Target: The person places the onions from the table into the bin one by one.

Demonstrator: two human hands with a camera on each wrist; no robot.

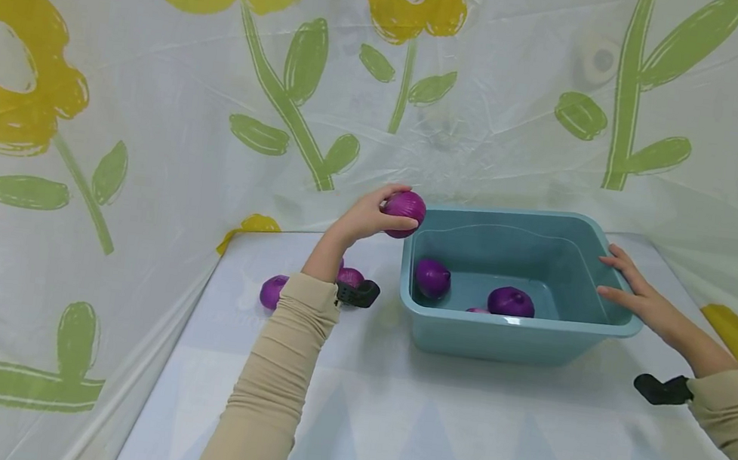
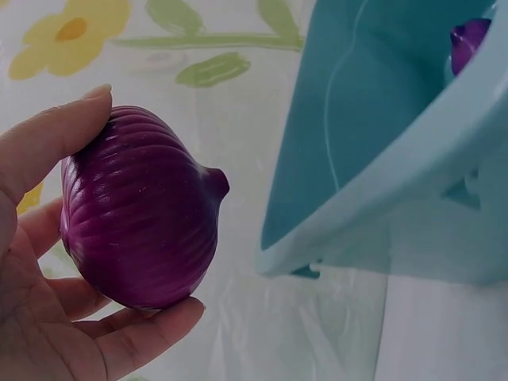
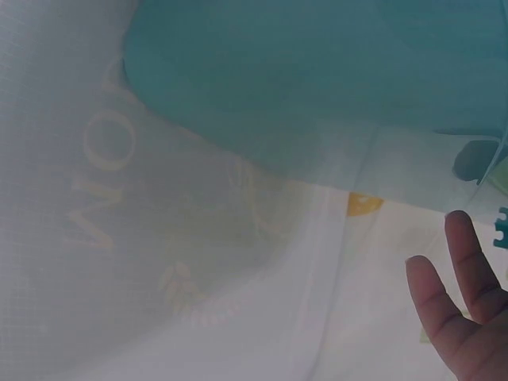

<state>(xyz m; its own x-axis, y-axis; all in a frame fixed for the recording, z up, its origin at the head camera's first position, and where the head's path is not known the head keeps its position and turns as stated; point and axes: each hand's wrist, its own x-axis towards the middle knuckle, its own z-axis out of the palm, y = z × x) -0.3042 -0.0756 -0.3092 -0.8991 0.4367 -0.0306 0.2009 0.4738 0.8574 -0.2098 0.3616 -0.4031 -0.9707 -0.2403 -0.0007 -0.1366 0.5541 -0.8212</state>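
Beside the bin's left back corner, my left hand (image 1: 371, 215) grips a purple onion (image 1: 403, 214); the left wrist view shows the onion (image 2: 147, 210) between thumb and fingers, its pointed tip toward the bin. The blue-green plastic bin (image 1: 506, 342) stands on the table. Inside it lie an onion (image 1: 432, 279) at the left and another onion (image 1: 511, 302) near the front wall, with a sliver of a third showing. At the bin's right rim, my right hand (image 1: 642, 295) rests with its fingers fairly straight; in the right wrist view two fingers (image 3: 432, 298) show.
Left of the bin, partly behind my left forearm, a purple onion (image 1: 271, 292) and a redder onion (image 1: 351, 277) lie on the pale table (image 1: 374, 420), with part of another behind. A flower-printed sheet (image 1: 173, 86) hangs at the back and left.
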